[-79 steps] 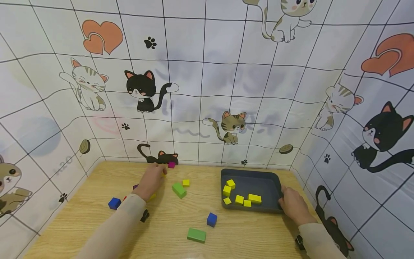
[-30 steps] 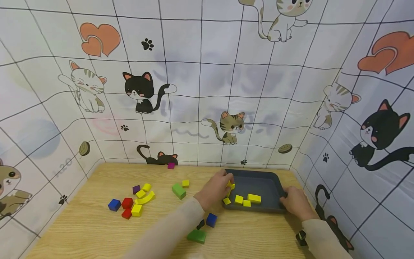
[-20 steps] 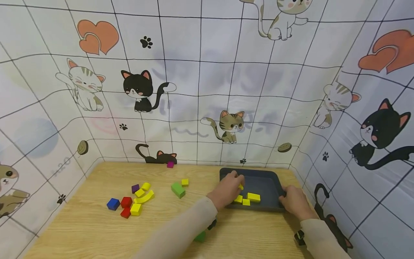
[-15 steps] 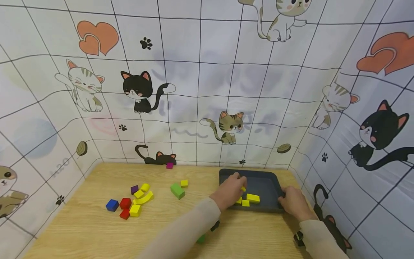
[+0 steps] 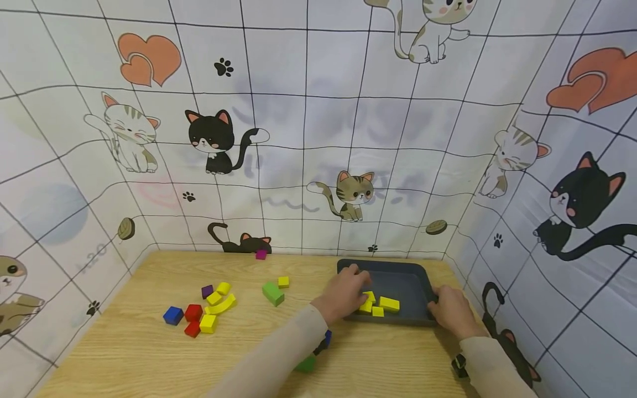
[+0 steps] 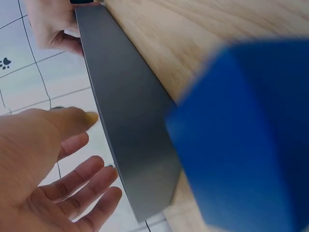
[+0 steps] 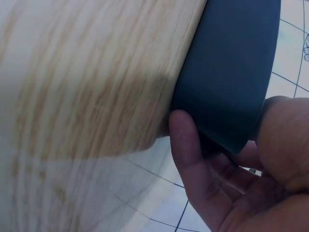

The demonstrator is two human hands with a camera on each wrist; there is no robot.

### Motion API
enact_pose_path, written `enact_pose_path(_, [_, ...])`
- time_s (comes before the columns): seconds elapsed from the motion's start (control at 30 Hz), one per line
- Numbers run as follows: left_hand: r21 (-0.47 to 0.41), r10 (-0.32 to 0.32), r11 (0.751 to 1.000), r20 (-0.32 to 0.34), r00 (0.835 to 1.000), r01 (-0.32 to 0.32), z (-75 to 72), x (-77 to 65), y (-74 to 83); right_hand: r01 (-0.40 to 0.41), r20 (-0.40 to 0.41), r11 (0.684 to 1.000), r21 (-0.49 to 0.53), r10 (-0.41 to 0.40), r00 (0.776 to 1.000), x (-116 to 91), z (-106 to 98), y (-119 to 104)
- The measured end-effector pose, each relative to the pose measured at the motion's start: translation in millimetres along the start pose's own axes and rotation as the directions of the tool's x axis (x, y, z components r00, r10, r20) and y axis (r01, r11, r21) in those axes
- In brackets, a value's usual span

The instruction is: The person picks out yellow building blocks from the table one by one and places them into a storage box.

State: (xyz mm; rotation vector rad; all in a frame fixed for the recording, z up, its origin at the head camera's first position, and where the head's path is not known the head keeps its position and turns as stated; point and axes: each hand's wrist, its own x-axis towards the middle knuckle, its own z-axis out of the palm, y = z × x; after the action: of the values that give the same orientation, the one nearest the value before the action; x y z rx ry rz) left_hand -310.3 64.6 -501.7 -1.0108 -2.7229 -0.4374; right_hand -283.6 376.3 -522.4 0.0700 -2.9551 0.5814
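Note:
Above the left part of the dark grey tray (image 5: 403, 279) hovers my left hand (image 5: 343, 293). In the left wrist view its thumb and fingers (image 6: 79, 179) are apart, and nothing shows between them. Several yellow blocks (image 5: 389, 304) lie in the tray beside and below that hand, which hides the tray's left side. My right hand (image 5: 454, 312) grips the tray's right edge; the right wrist view shows its thumb (image 7: 186, 140) against the tray's side wall. A blue block (image 6: 236, 140) looms close to the left wrist camera, partly hidden under the left wrist in the head view.
Left on the wooden table (image 5: 124, 354) sit a blue cube (image 5: 173, 315), red blocks (image 5: 193, 313), a purple cube (image 5: 207, 291) and several yellow blocks (image 5: 208, 323). Farther back are a green block (image 5: 273, 293), a yellow cube (image 5: 283, 282) and a magenta cube (image 5: 261, 255).
My left hand moved from the table's back left to the tray and, inside it, rightward; it let go of a yellow block and drew back slightly left. The right hand stayed on the tray edge.

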Motion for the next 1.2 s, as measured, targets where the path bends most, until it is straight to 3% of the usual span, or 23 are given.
enact_pose_path(0.37, [0.048, -0.111, 0.992, -0.034, 0.993, 0.113, -10.4, -28.7, -37.6, -0.01, 0.012, 1.0, -0.011, 0.01, 1.0, 0.3, 1.2, 0.9])
enact_pose_path(0.7, [-0.02, -0.275, 0.961, -0.073, 0.959, 0.274, -20.4, -55.3, -90.7, 0.012, 0.002, 1.0, -0.02, -0.012, 1.0, 0.6, 2.7, 3.3])
enact_pose_path(0.97, [0.016, -0.352, 0.936, -0.041, 0.935, 0.352, -29.3, -77.2, -127.9, 0.006, 0.006, 1.0, -0.004, -0.006, 1.0, -0.6, 3.0, 0.0])
enact_pose_path(1.2, [0.022, -0.373, 0.928, 0.013, 0.928, 0.372, -34.9, -90.4, -142.2, 0.009, 0.007, 1.0, -0.005, -0.009, 1.0, 0.0, 5.1, -0.1])
